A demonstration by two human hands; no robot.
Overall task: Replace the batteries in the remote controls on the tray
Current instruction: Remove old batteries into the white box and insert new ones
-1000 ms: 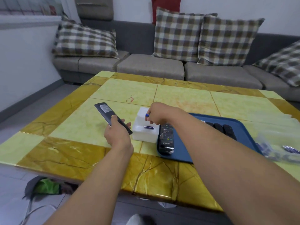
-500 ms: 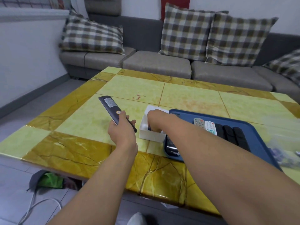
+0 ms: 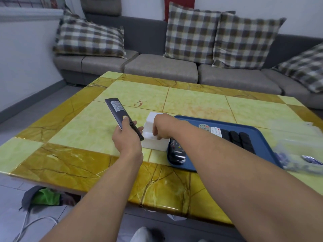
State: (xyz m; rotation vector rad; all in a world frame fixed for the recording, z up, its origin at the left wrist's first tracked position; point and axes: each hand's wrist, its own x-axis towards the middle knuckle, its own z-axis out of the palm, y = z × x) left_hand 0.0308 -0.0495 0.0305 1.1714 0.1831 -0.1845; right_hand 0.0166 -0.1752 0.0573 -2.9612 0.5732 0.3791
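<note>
My left hand (image 3: 128, 137) grips a long black remote (image 3: 116, 109) by its near end, label side up, just above the table. My right hand (image 3: 163, 125) reaches down into a small white box (image 3: 154, 144) beside it; its fingertips are hidden inside the box, so I cannot see whether they hold a battery. To the right lies the blue tray (image 3: 260, 137) with several remotes: a black one (image 3: 177, 151) at the near left corner, two white ones (image 3: 210, 130) and more black ones (image 3: 236, 138) in a row.
A clear plastic container (image 3: 297, 154) with small dark items stands right of the tray, at the edge of the yellow tiled table (image 3: 87, 130). A grey sofa (image 3: 160, 69) with checked cushions lies beyond. Green cloth (image 3: 45, 196) and a cable lie on the floor.
My right hand, which pinched a blue battery above the white box a second ago, has dropped into the box. My left hand keeps hold of the black remote.
</note>
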